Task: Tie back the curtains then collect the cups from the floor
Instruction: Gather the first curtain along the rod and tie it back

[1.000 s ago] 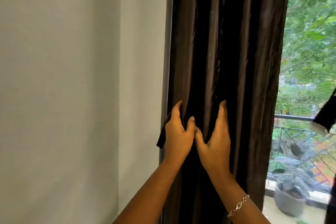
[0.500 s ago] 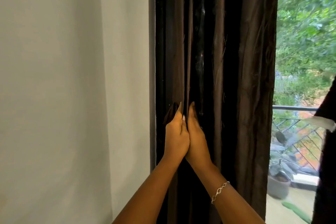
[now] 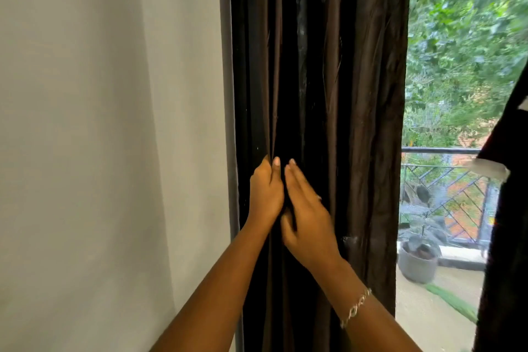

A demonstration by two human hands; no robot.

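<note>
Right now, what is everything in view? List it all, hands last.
curtain: one, dark brown, centre, hanging in folds
second curtain: one, dark, right edge, partly cut off
wall: one, off-white, left
frame: one, grey strip, between wall and curtain
railing: one, black, outside on the balcony
pot: one, grey, holds a plant, balcony floor
trees: several, green, beyond the railing
bracelet: one, silver, right wrist
left hand: one, grips a curtain fold
right hand: one, fingers straight, against the curtain beside the left hand
</note>
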